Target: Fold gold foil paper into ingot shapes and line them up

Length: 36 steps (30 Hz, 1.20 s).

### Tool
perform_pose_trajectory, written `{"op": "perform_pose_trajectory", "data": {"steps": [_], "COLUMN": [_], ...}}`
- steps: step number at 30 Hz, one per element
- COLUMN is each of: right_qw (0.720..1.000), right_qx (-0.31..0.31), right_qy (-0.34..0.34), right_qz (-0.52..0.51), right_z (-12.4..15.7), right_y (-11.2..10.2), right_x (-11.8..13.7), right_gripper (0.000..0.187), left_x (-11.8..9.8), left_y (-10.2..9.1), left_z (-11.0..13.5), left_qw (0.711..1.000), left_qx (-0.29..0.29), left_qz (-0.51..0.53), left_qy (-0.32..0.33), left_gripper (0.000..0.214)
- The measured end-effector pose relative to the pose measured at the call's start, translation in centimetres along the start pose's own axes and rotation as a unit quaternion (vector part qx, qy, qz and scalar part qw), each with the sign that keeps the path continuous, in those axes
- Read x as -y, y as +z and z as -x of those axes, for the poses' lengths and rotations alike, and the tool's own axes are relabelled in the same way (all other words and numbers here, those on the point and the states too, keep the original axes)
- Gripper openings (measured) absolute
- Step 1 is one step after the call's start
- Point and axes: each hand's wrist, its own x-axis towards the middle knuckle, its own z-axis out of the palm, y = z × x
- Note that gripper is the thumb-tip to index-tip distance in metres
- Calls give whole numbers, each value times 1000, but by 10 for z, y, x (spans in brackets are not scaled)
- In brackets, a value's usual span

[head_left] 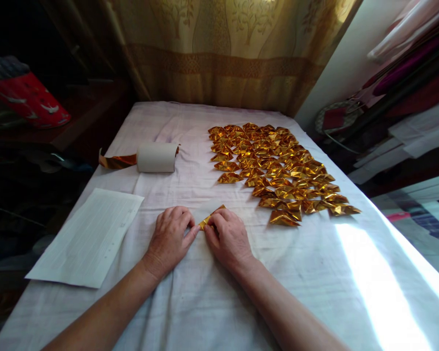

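Observation:
Between my hands, on the white cloth, lies a partly folded sheet of gold foil paper [206, 223]; its pale back faces up and a gold strip is turned over along the near edge. My left hand [173, 231] pinches the left end of this strip between thumb and fingers. At the strip's right part, my right hand [229, 235] presses with thumb and fingertips, hiding some of it. To the right and farther back, rows of folded gold foil ingots [274, 168] cover part of the cloth.
A pale cardboard roll [156, 158] with gold foil [119, 161] poking out lies at back left. A printed sheet [89, 239] lies nearer on the left. Curtains [219, 58] hang behind the cloth-covered table [212, 312]. A red container [27, 100] stands far left; clothes hang at right.

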Motion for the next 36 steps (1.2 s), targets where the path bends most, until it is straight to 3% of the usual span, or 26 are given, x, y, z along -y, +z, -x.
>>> {"op": "perform_pose_trajectory", "data": {"steps": [5, 9, 18, 28, 33, 36], "right_qw": [1000, 999, 984, 996, 996, 992], "right_qx": [-4, 21, 79, 25, 57, 62], "right_qy": [10, 19, 15, 82, 45, -26], "right_qz": [6, -45, -156, 4, -46, -103], "right_z": [-1, -4, -8, -11, -10, -6], "right_y": [1, -2, -13, -5, -7, -15], "right_x": [2, -1, -13, 13, 2, -13], "right_gripper": [12, 7, 15, 12, 10, 11], "left_x": [1, 0, 5, 6, 8, 8], "left_y": [0, -2, -1, 1, 1, 1], "left_z": [-1, -3, -3, -3, -3, -2], "left_qw": [1000, 1000, 998, 997, 997, 999], "left_qx": [15, 22, 33, 28, 32, 23], "left_qz": [3, 11, 42, 50, 50, 45], "left_qy": [-10, -13, -28, -45, -39, -15], "left_gripper": [12, 9, 4, 6, 2, 10]}}
